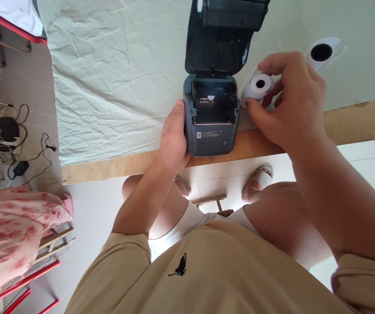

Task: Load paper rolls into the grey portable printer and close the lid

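A dark blue-grey label printer (211, 139) stands at the table's front edge, its black lid (218, 48) swung up and back. Inside the bay I see a small white-printed marking and no roll. My left hand (174, 137) is closed along the printer's left side, with the fingers partly hidden under it. Just right of the printer, my right hand (293, 96) has its thumb and fingers curled around a small white paper roll (261, 83) with a dark core hole. Something pale and glossy lies beneath that roll.
A round black-centred item in clear or white wrapping (321, 52) lies at the right. Pale green cloth (115, 78) covers the table, leaving a wooden edge (360, 115) bare. Tangled cables (7, 131) and a floral cloth (14, 231) are on the left.
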A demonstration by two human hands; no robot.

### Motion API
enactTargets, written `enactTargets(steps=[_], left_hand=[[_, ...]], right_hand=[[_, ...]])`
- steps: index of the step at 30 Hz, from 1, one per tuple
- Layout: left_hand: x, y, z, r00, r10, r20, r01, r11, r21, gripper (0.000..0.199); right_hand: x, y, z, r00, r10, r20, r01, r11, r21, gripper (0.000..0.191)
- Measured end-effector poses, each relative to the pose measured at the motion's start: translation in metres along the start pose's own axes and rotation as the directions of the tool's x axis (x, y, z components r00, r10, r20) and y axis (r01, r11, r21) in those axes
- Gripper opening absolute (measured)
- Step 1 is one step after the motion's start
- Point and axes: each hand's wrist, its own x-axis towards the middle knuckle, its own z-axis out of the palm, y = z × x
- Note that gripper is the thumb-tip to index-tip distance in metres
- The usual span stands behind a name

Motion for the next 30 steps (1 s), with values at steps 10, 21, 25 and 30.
enactTargets(steps=[10,21,25,30], left_hand=[[0.007,-0.006,0.002,0.993,0.033,-0.113,-0.025,0.997,0.073,0.062],[0.005,-0.004,0.0,0.997,0.007,-0.08,-0.002,0.997,0.074,0.061],[0.006,0.0,0.002,0.998,-0.04,-0.052,0.044,0.996,0.082,0.06],[0.007,0.002,0.004,0.999,-0.041,-0.029,0.044,0.991,0.123,0.063]], right_hand=[[0.0,0.02,0.008,0.988,-0.152,-0.002,0.151,0.985,0.082,0.039],[-0.004,0.032,0.013,0.97,-0.237,-0.061,0.243,0.961,0.133,0.038],[-0.004,0.043,0.011,0.961,-0.277,-0.022,0.275,0.941,0.196,0.05],[-0.005,0.045,0.01,0.966,-0.254,-0.054,0.26,0.939,0.224,0.051]])
